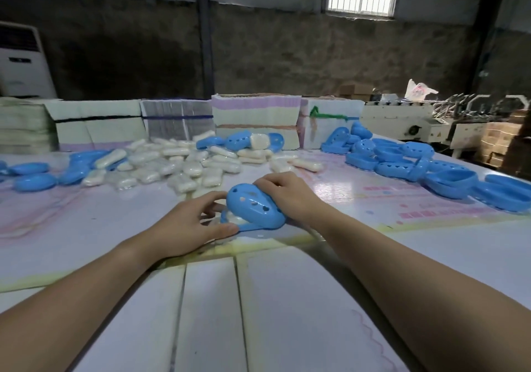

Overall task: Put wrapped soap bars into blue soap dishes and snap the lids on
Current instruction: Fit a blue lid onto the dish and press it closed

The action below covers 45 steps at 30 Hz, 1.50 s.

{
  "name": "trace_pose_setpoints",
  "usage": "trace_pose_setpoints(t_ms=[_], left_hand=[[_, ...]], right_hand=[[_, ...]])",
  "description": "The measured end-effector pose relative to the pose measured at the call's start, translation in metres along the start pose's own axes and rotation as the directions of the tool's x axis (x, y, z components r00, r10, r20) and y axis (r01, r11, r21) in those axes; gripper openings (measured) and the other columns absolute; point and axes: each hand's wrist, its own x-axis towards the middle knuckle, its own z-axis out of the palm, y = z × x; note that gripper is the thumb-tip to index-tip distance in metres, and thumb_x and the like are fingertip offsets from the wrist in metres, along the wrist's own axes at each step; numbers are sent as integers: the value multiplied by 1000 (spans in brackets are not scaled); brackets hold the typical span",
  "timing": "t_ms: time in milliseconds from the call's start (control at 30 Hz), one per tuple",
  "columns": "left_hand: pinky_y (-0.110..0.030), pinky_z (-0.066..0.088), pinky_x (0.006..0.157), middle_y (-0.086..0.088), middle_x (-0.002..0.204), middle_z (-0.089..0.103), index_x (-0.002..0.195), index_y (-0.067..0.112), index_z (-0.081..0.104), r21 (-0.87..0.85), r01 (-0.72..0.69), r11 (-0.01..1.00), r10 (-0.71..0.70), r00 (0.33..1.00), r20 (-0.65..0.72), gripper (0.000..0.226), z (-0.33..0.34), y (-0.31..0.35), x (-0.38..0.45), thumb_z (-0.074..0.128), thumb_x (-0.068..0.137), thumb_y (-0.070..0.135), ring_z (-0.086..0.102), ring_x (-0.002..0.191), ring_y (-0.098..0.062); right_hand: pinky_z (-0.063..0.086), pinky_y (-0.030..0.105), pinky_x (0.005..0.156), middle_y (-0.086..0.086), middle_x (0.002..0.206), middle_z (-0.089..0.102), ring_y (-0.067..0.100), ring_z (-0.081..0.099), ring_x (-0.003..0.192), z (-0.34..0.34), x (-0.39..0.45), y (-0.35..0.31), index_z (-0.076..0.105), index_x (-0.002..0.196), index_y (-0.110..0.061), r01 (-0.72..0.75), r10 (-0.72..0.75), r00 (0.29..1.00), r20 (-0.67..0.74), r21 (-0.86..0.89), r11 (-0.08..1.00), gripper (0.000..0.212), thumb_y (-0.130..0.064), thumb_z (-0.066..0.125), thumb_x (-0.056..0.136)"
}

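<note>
Lid (253, 203) — light, stiff, slick plastic, tilted over soap (236, 219); right hand (283, 192) grips its far edge, left hand (195, 222) pinches dish (244, 228) rim — best pressed at edges.

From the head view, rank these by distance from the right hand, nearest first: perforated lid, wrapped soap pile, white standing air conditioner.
1. Perforated lid, under the right hand, center.
2. Wrapped soap pile, behind, left of center.
3. White standing air conditioner, far left wall.
</note>
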Motion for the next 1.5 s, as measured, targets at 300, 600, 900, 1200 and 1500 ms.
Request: trace_pose_setpoints(t_ms=[300,600,900,1200,1500], left_hand=[[-4,43,83,28,122,62,126,59,53,-24,-9,1000,10,1000,18,52,0,-1,0,77,81,49,54,112,16],[-3,41,80,28,124,59,119,65,47,-1,-31,1000,31,999,15,47,0,-2,1,74,83,52,53,111,16],[1,43,75,31,115,58,129,57,45,-27,-19,999,19,1000,5,58,-1,-1,-1,77,80,49,49,107,23],[-2,41,80,30,116,53,137,50,43,-14,-17,1000,18,1000,23,63,-1,-2,0,75,83,51,51,109,13],[-14,46,92,26,123,52,140,55,38,51,-83,995,81,996,35,68,-1,1,-2,74,83,52,52,112,3]], right_hand=[[44,22,75,-11,107,58,5,57,93,-13,-9,-8,63,127,-33,133,-63,971,230,-306,943,55,-64,65,81],[44,22,85,-5,125,42,12,52,105,-11,-7,-5,30,147,-29,158,-45,941,336,-316,936,89,-32,80,74],[54,24,79,-11,111,58,11,61,94,-11,-7,1,49,118,-44,112,-56,949,311,-165,980,51,-41,77,75],[46,15,75,-21,110,58,-4,60,90,-10,-6,4,50,123,-48,70,-12,937,349,-154,986,58,-54,71,70],[48,10,71,-17,116,57,1,61,94,-15,-8,3,49,126,-49,73,-11,920,391,-145,987,52,-41,74,80]])
